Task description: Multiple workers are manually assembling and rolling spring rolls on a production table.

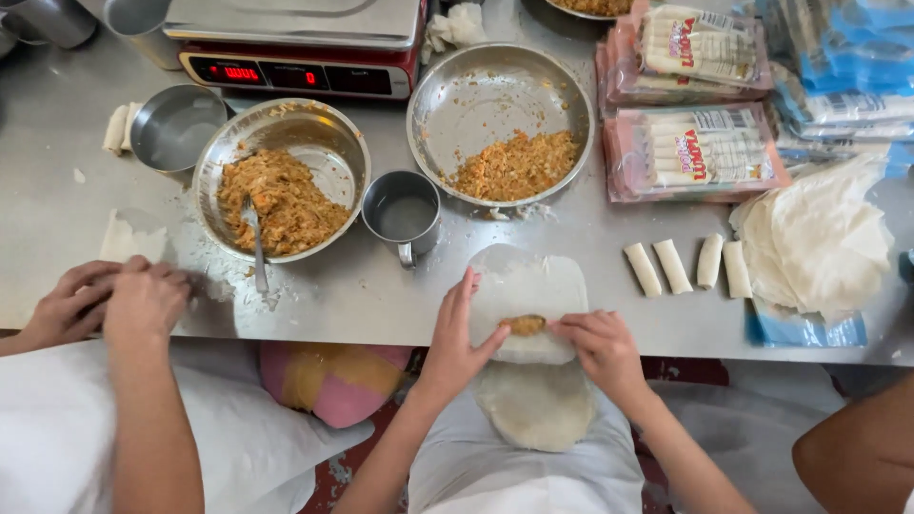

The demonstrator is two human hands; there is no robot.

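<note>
Both hands, left hand [455, 333] and right hand [602, 345], pinch a thin wrapper [529, 295] around filling [525, 325] at the desk [381, 305] edge.

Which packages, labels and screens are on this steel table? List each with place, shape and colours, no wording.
Scale display: far left of centre, a dark strip with red lit digits on a red-fronted weighing scale.
Upper pink pack of white rolls: far right, flat clear-pink rectangle, white label with red print.
Lower pink pack of white rolls: just below the first, same look.
Blue plastic packs: far right corner, stacked, blue and white.
</note>
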